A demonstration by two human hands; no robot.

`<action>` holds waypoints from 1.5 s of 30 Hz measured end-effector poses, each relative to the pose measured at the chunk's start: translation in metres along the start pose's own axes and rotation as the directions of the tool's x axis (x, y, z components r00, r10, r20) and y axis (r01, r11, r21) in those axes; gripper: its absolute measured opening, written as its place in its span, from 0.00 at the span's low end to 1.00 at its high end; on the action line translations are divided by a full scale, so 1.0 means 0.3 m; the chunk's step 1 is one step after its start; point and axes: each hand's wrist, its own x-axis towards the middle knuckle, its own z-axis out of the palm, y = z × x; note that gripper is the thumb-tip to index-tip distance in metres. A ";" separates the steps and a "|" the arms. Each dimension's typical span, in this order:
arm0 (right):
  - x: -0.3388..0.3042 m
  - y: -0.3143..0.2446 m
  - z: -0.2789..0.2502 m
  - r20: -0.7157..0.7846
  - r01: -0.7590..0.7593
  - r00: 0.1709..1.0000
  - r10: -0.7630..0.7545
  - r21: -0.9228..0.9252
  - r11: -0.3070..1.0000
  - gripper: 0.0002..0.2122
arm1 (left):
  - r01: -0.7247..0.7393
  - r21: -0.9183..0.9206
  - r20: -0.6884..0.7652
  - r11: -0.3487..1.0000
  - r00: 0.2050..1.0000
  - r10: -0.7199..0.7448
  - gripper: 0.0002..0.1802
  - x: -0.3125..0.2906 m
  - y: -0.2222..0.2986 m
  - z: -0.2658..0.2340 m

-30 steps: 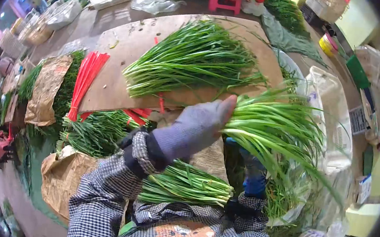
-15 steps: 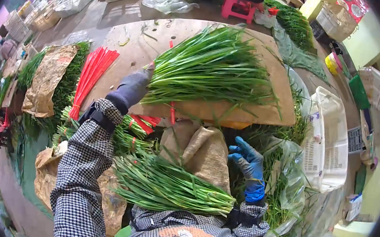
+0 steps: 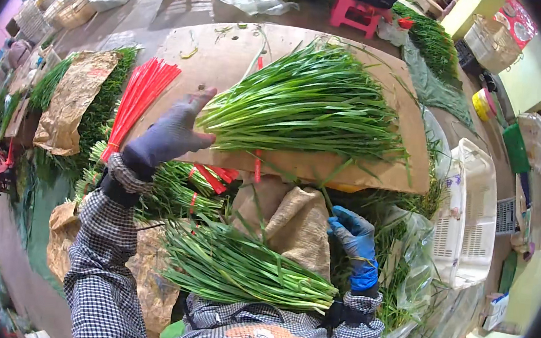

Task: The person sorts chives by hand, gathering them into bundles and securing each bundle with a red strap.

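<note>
My left hand, in a grey-purple knit glove, is open over the board, its fingertips beside the pale stem end of a large bunch of garlic chives. A red tie strip passes under this bunch; its ends stick out on the far and near sides. My right hand, in a blue glove, hangs in front of the board's near edge with loosely bent, parted fingers. A thin green leaf reaches close to its fingertips. A second chive bunch lies across my lap, stems toward my right wrist.
The chives rest on a brown board. Red strips lie at its left edge. Brown sacking hangs in front, with tied bunches to its left. White crates stand at right. A pink stool is beyond the board.
My left hand has come off the chive stems and drawn back left, its fingers spreading. My right hand stays nearly in place, its fingers slightly more bent. The view has shifted a little.
</note>
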 end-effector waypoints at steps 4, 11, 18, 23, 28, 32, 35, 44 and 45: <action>0.003 0.009 0.000 -0.045 0.004 0.999 -0.005 -0.011 1.000 0.16 | 0.119 -0.667 -0.038 0.735 0.981 -0.193 0.36 0.028 -0.031 -0.049; 0.000 0.011 0.049 -0.064 0.005 0.998 -0.007 -0.046 0.999 0.14 | 0.148 -0.203 -0.276 0.968 0.940 -0.202 0.42 0.289 -0.079 0.155; -0.029 0.072 -0.010 -0.095 0.018 0.995 -0.026 -0.079 0.997 0.14 | -0.049 0.379 -0.444 0.924 0.866 0.228 0.27 0.310 0.012 0.375; -0.037 0.071 -0.001 -0.051 0.041 0.998 -0.045 -0.082 0.996 0.13 | -0.100 0.291 -0.253 0.952 0.951 0.177 0.23 0.320 -0.022 0.360; -0.082 0.071 -0.042 -0.089 0.111 0.985 -0.145 -0.313 0.943 0.13 | -0.107 0.257 -0.186 0.960 0.970 0.158 0.24 0.343 -0.014 0.310; -0.154 -0.005 -0.070 -0.133 0.137 0.971 -0.197 -0.364 0.921 0.14 | -0.051 0.256 -0.241 0.965 0.964 0.115 0.26 0.321 0.077 0.237; -0.203 0.022 -0.106 -0.176 0.144 0.958 -0.225 -0.383 0.913 0.14 | -0.079 0.377 -0.400 0.923 0.885 0.239 0.29 0.267 0.138 0.188; -0.333 0.179 -0.194 -0.315 0.050 0.938 -0.145 -0.291 0.955 0.13 | -0.159 0.179 -0.413 0.971 0.883 0.221 0.35 0.040 0.260 0.141; -0.324 0.158 -0.186 -0.291 0.053 0.945 -0.147 -0.307 0.950 0.12 | -0.150 0.014 -0.437 0.989 0.888 0.141 0.35 0.044 0.199 0.119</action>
